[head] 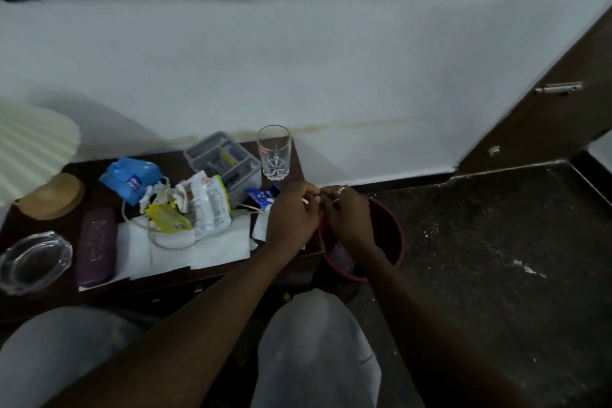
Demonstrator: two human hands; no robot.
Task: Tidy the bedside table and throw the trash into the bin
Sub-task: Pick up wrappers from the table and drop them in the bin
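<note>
Knees in grey trousers fill the bottom of the view, and both forearms reach forward from them and meet just over the near rim of the maroon bin, which stands on the floor against the counter. The left hand and right hand are fingertip to fingertip, fingers curled inward, together pinching a pale scrap. It is too small to tell what it is. It looks light and limp, so a fingertip pinch should be enough, and it would likely drop cleanly once let go.

Most of the trash is on the counter. The white-and-green snack wrapper and yellow sachet are probably crinkly, weightless and best gathered in a loose fist. The paper napkins beneath them are soft and can be bunched up. A white cable loops across them and could snag. The glass tumbler near the far corner is fragile and should be held round its body.
</note>
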